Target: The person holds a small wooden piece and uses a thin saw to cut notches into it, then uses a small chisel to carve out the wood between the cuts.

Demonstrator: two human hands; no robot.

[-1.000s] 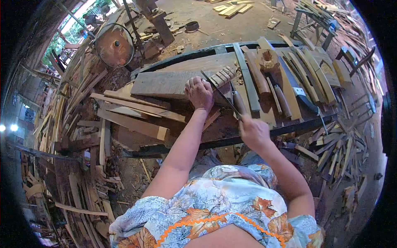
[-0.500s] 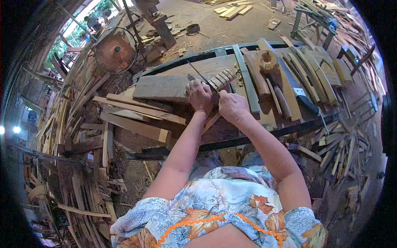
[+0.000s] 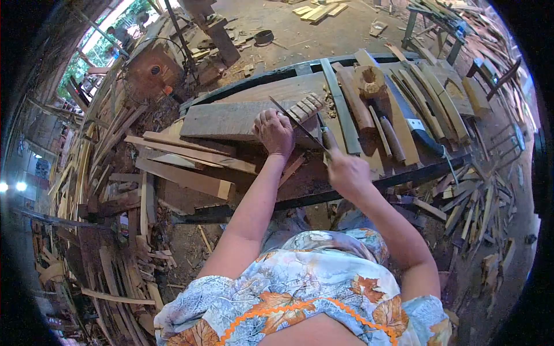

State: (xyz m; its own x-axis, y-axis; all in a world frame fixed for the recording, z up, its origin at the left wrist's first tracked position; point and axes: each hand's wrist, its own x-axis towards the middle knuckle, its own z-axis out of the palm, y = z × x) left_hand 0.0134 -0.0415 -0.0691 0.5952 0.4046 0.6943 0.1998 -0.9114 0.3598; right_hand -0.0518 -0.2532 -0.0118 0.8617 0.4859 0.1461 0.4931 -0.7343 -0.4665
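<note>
Fingers curled, my left hand [image 3: 273, 132] presses on the near end of a thick grey board [image 3: 222, 120], gripping a light notched wooden piece [image 3: 306, 108]; its held end is hidden. My right hand [image 3: 349, 175] is wrapped round the near end of a long, narrow dark blade [image 3: 301, 126], a saw or file. The blade slants up and left, crossing beside the notched piece close to my left fingers. Just beyond my right hand lies a tool with a wooden handle [image 3: 329, 138].
Right of the hands, the low bench [image 3: 277, 91] holds wood strips, a hollowed wooden block [image 3: 370, 81] and a dark-handled saw [image 3: 424, 135]. Several boards [image 3: 190, 152] lie left. A round fan [image 3: 154, 70] stands behind. Scrap piles [image 3: 479, 196] flank the bench.
My right hand has pulled back toward me and to the right with the blade, exposing more of it and the wooden-handled tool. My left hand stays in place.
</note>
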